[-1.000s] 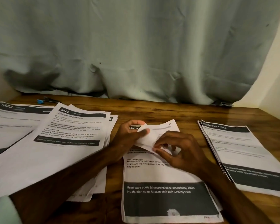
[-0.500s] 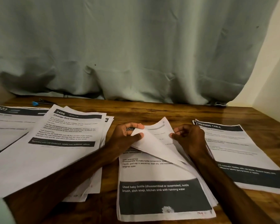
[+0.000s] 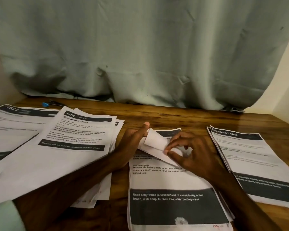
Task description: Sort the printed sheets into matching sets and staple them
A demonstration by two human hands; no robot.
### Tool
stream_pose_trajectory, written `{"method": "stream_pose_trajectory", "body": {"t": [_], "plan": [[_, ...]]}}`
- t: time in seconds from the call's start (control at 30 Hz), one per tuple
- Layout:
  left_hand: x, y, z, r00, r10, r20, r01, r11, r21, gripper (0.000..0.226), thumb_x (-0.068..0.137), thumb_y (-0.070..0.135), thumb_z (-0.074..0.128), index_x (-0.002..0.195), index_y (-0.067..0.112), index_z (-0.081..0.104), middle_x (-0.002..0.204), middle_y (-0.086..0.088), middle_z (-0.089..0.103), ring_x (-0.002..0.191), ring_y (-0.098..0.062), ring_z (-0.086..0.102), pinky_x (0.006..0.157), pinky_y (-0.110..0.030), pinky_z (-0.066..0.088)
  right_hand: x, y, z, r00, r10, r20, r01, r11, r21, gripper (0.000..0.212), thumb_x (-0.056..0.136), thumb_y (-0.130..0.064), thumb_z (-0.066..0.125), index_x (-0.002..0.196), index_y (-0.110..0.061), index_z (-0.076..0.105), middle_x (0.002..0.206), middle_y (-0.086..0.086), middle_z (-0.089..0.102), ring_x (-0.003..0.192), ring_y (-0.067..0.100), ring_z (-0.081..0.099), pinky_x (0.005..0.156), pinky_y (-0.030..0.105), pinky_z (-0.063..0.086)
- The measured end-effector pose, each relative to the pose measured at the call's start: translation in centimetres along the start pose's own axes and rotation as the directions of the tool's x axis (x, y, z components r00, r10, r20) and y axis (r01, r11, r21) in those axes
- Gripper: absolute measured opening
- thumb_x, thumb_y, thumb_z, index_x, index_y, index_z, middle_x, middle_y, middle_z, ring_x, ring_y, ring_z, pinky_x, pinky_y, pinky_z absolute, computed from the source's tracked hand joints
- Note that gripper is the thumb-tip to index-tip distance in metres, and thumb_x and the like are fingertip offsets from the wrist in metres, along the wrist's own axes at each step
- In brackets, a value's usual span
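The baby-bottle stack (image 3: 170, 180) lies in the middle of the table, its top-left corner folded down toward me. My left hand (image 3: 133, 144) presses the folded flap (image 3: 155, 140) from the left, thumb raised. My right hand (image 3: 188, 152) pinches the flap's lower edge between thumb and forefinger. To the left lies the "3406 Change Bed Sheets" stack (image 3: 70, 144), partly over the "1623" stack (image 3: 15, 124). At the right sits the "Dressing Table" stack (image 3: 250, 160).
A blue-handled tool (image 3: 47, 104) lies at the back left of the wooden table (image 3: 182, 117). A pale green curtain (image 3: 140, 55) hangs along the table's back edge. A cream wall (image 3: 287, 90) closes the right side.
The lifted sheets have come back down and the corner is folded over again. My right hand moved from the far right edge of the stack back onto the flap.
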State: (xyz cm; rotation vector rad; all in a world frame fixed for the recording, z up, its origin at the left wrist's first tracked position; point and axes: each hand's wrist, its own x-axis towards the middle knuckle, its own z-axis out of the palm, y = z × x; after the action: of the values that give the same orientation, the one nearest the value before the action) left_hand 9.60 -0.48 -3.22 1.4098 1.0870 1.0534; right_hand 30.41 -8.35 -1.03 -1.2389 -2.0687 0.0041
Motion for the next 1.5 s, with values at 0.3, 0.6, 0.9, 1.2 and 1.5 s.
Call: {"method": "stream_pose_trajectory", "body": {"t": [0.3, 0.6, 0.9, 1.2, 1.5], "plan": [[0.2, -0.7, 0.0, 0.999, 0.016, 0.037, -0.019, 0.997, 0.069, 0.026, 0.088, 0.035, 0.077, 0.095, 0.011, 0.072, 0.092, -0.008, 0.074, 0.088, -0.024, 0.072, 0.076, -0.033, 0.062, 0.0, 2.3, -1.2, 0.852, 0.449, -0.271, -0.464, 0.886, 0.007, 0.018, 0.087, -0.022, 0.079, 0.076, -0.033, 0.070, 0.075, -0.017, 0.070, 0.071, 0.004, 0.068, 0.068, 0.016, 0.052], [-0.1, -0.2, -0.2, 0.997, 0.010, 0.083, -0.011, 1.000, 0.015, 0.015, 0.093, 0.022, 0.066, 0.082, 0.011, 0.064, 0.087, -0.005, 0.068, 0.092, -0.025, 0.065, 0.073, -0.032, 0.055, -0.2, 3.2, -0.6, 0.706, 0.698, -0.119, -0.706, 0.707, -0.044, 0.029, 0.072, -0.043, 0.090, 0.075, -0.022, 0.070, 0.074, -0.006, 0.069, 0.070, 0.005, 0.062, 0.061, 0.022, 0.046], [0.1, -0.5, -0.2, 0.993, -0.008, 0.115, 0.009, 1.000, -0.002, 0.019, 0.086, 0.029, 0.073, 0.082, 0.012, 0.067, 0.093, -0.012, 0.073, 0.095, -0.030, 0.070, 0.089, -0.048, 0.059, -0.4, 3.3, -0.9, 0.710, 0.702, -0.062, -0.670, 0.699, 0.249, 0.021, 0.075, -0.019, 0.089, 0.088, -0.010, 0.075, 0.072, -0.002, 0.070, 0.061, 0.005, 0.061, 0.052, 0.006, 0.043], [0.5, -0.8, -0.3, 0.994, -0.015, 0.112, 0.017, 1.000, -0.015, 0.013, 0.093, 0.022, 0.069, 0.090, 0.009, 0.070, 0.101, -0.012, 0.073, 0.101, -0.031, 0.070, 0.088, -0.047, 0.061, -0.4, 2.5, -0.7, 0.879, 0.443, -0.178, -0.460, 0.885, -0.069, 0.010, 0.080, -0.025, 0.086, 0.078, -0.030, 0.076, 0.073, -0.024, 0.068, 0.072, -0.005, 0.065, 0.065, 0.012, 0.050], [1.0, -0.6, -0.2, 0.987, -0.122, 0.101, 0.133, 0.984, -0.114, 0.042, 0.091, 0.054, 0.063, 0.109, 0.018, 0.074, 0.108, -0.013, 0.075, 0.102, -0.035, 0.071, 0.093, -0.055, 0.057, -0.5, 0.0, -0.3, 1.000, -0.015, 0.021, 0.013, 0.997, 0.075, 0.012, 0.086, -0.019, 0.081, 0.098, -0.021, 0.079, 0.099, -0.014, 0.076, 0.091, 0.004, 0.070, 0.063, 0.015, 0.054]]}}
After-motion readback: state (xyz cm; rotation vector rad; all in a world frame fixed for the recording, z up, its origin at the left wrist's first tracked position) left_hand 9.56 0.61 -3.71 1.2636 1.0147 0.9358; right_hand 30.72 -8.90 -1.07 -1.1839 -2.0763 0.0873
